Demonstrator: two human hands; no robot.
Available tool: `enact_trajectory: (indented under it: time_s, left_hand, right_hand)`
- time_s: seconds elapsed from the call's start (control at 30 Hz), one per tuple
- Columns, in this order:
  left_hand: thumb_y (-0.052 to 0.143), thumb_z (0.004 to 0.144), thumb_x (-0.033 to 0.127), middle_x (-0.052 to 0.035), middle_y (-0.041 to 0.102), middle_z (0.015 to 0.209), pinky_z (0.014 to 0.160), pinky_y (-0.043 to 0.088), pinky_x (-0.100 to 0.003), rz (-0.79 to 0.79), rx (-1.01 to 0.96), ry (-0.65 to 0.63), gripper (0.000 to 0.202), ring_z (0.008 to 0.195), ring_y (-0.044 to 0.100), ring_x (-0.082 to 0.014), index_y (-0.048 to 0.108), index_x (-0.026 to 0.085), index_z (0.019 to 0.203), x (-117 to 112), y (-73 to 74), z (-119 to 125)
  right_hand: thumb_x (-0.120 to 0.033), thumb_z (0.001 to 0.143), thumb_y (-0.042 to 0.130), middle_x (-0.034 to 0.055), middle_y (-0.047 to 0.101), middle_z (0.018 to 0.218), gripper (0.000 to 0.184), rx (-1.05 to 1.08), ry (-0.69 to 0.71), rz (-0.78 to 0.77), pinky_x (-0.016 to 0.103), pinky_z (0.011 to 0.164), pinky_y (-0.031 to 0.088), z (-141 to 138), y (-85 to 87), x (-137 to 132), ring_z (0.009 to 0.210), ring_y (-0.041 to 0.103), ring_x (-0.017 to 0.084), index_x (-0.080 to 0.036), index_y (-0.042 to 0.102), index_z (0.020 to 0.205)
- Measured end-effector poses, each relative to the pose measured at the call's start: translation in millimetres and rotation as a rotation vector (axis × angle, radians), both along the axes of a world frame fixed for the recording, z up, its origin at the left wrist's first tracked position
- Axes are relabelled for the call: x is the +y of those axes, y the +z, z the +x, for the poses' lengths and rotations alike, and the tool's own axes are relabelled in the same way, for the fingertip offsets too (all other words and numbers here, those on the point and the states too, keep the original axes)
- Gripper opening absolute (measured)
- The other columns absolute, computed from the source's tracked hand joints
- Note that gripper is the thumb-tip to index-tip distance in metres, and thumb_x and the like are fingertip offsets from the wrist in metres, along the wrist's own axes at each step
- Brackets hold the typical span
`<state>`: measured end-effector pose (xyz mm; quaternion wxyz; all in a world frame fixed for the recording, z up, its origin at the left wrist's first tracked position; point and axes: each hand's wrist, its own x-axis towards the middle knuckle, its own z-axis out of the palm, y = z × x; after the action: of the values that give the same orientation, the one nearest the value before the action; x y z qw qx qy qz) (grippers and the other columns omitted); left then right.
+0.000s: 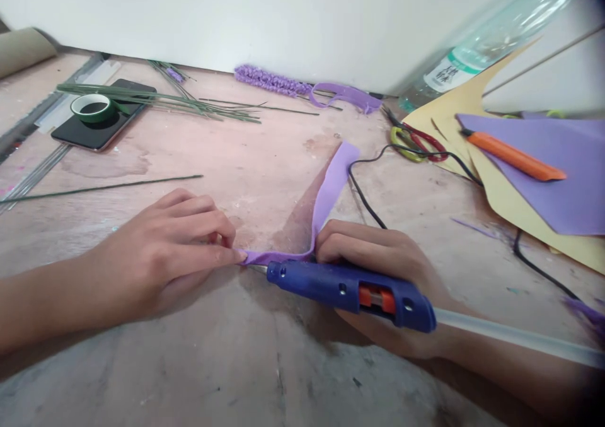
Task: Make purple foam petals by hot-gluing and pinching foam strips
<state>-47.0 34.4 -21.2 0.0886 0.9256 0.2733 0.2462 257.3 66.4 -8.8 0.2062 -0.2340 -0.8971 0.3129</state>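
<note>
Between finger and thumb, my left hand (182, 250) pinches the near end of a purple strip (331, 184). The strip runs right, then bends away toward the back of the table. My right hand (373, 250) is wrapped round a blue hot glue gun (312, 282), its grip mostly hidden. The gun's metal nozzle points left and sits at the strip close to my left fingertips; whether it touches cannot be made out. A long translucent glue stick (515, 339) sticks out of the gun's rear.
Scissors (420, 144), an orange cutter (517, 156), purple sheets (558, 193) and a plastic bottle (491, 42) lie or stand right. A black cord (363, 197) crosses there. Left are a phone (89, 134), green tape (92, 108) and green wires (189, 101). A fuzzy purple stem (271, 80) lies behind.
</note>
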Motion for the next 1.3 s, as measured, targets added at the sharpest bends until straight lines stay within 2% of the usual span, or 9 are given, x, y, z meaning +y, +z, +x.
enact_trajectory:
  time_s: [0.37,0.8,1.3]
  left_hand:
    - [0.048,0.105,0.010,-0.0068,0.075,0.103,0.083,0.044,-0.040,0.043,0.005,-0.013,0.022,0.096,0.066,-0.0231,0.068,0.018,0.098,0.9,2.8,-0.2]
    - [0.053,0.101,0.008,-0.0070,0.074,0.100,0.085,0.044,-0.038,0.032,-0.009,-0.002,0.020,0.094,0.066,-0.0221,0.069,0.017,0.095,0.3,0.9,0.5]
    - [0.053,0.101,0.006,-0.0059,0.074,0.107,0.086,0.043,-0.040,0.001,0.009,-0.018,0.021,0.101,0.065,-0.0228,0.067,0.019,0.109,0.1,-0.7,-3.5]
  right_hand:
    - [-0.017,0.086,0.058,0.0007,0.057,0.081,0.010,-0.017,-0.022,0.005,0.029,0.061,0.039,-2.5,0.6,-0.9,0.068,0.050,0.015,-0.023,0.052,0.093]
    - [-0.018,0.087,0.058,0.0000,0.056,0.079,0.009,-0.033,-0.033,0.029,0.028,0.061,0.039,-4.1,0.5,-1.0,0.066,0.050,0.014,-0.023,0.052,0.090]
    - [-0.018,0.089,0.058,0.0008,0.057,0.078,0.008,-0.008,-0.035,0.004,0.028,0.059,0.038,-4.4,-0.3,-1.2,0.064,0.048,0.015,-0.023,0.052,0.089]
